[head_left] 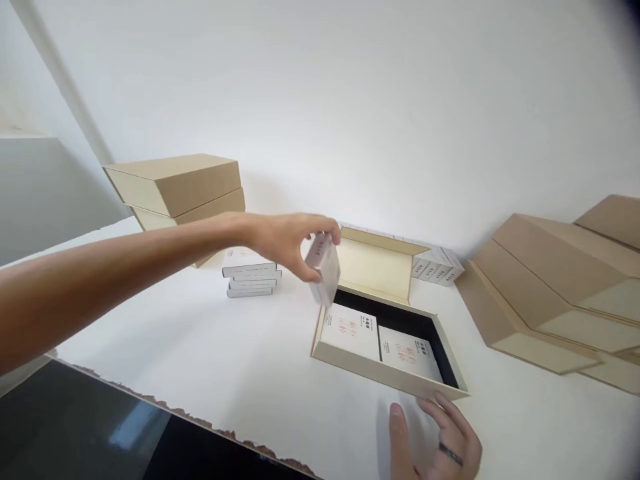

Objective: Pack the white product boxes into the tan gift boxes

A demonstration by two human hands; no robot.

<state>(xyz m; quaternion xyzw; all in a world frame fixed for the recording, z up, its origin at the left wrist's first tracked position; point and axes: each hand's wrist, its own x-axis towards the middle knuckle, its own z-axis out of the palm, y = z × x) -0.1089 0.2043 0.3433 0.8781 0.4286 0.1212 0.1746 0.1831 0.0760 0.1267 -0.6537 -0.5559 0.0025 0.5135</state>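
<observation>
My left hand (295, 243) grips a small white box (324, 267) between thumb and fingers, held tilted above the left rear corner of an open beige box (390, 377). Inside that box, which is lined in black, two white printed boxes lie side by side: one on the left (353, 330) and one on the right (411, 355). The hinged lid (375, 267) lies folded back toward the wall. My right hand (435, 440), with a dark ring, has its fingers spread at the front right edge of the beige box and holds nothing.
Left of the open box is a stack of white boxes (250, 273). Large beige boxes (197, 187) are stacked at the back left, and more (560, 287) at the right. A row of small white boxes (435, 265) lines the wall. The table's front edge (200, 422) is rough.
</observation>
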